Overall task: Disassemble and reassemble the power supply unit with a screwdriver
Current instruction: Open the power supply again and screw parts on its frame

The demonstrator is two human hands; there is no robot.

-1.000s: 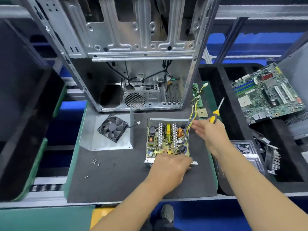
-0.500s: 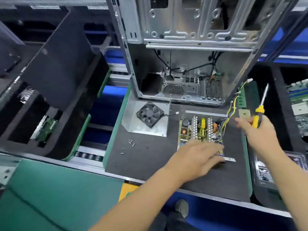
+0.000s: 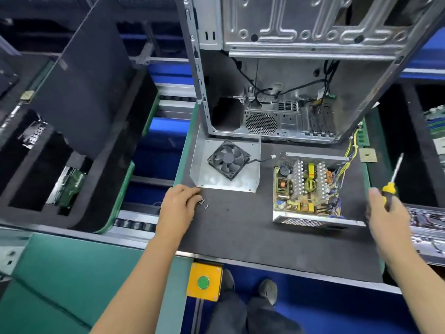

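Hands [image 3: 179, 208] apart, right gripping screwdriver [image 3: 391, 185]

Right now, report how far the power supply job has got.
Done: the power supply unit lies open on the mat, and its cover, carrying the fan, lies beside it. In hand: the left hand reaches the loose screws; the right hand grips the screwdriver. Left: refit the cover and drive the screws.

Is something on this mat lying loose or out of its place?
Yes: small screws lie loose on the mat by the left hand, in no tray. The supply sits open, its fan cover set apart.
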